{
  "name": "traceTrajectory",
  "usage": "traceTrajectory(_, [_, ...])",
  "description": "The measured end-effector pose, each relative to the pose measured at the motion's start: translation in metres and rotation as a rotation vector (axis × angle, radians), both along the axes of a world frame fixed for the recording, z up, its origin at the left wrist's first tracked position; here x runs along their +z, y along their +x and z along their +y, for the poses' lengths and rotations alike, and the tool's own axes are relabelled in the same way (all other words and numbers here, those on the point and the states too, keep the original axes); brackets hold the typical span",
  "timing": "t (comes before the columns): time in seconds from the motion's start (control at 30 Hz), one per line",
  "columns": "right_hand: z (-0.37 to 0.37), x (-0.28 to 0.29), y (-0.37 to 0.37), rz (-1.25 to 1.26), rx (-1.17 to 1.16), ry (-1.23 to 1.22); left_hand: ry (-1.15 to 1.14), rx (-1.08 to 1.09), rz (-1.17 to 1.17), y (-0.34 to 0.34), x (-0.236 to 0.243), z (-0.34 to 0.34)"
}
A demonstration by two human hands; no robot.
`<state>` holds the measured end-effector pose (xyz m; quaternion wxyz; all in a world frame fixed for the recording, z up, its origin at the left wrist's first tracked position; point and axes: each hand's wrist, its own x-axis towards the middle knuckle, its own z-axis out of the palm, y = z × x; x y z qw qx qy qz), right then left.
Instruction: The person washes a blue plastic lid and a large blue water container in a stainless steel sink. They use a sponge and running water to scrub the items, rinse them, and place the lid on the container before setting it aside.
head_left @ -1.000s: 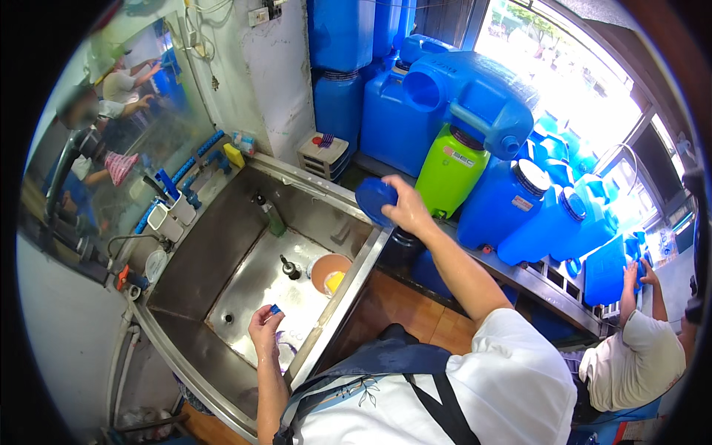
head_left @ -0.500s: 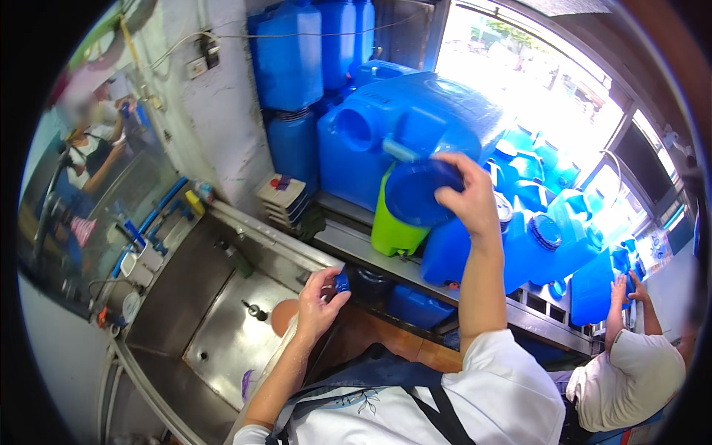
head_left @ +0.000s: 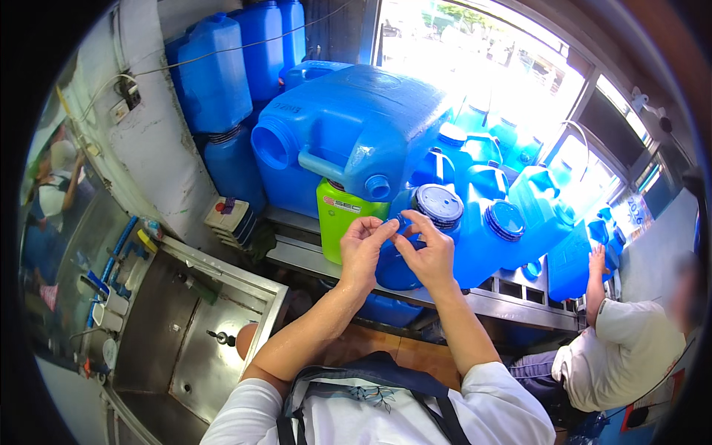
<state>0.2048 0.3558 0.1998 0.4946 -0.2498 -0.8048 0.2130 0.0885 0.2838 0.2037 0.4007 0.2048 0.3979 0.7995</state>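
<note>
My left hand (head_left: 361,254) and my right hand (head_left: 429,256) meet in front of me, fingertips pinched close together. Between them is a small blue cap (head_left: 403,220), mostly covered by the fingers. Just behind my left hand stands a bright green container (head_left: 339,219). A blue jug with a wide round lid (head_left: 438,204) is right behind my right hand. Over the green container lies a big blue jug (head_left: 356,122) on its side, its wide mouth facing left and a smaller spout near my hands.
At left is a steel sink (head_left: 215,356). More blue jugs (head_left: 211,74) are stacked against the wall, and others line the metal bench (head_left: 512,308) to the right. A co-worker (head_left: 623,356) touches a jug at far right. A small stacked container (head_left: 230,219) sits near the sink.
The large round blue lid has left my right hand. Both hands have come together at the small blue cap, my left moving up and right. The view has shifted rightward.
</note>
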Motion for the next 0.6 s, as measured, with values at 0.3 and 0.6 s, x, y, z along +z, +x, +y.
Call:
traceTrajectory(0.3, [-0.008,-0.001,-0.015,0.001,-0.160,-0.028,-0.117,-0.117,0.132,-0.019,-0.010,0.012])
traceTrajectory(0.6, [0.000,0.001,-0.050,0.096,-0.370,-0.059,-0.020,0.054,-0.122,-0.133,0.023,0.048])
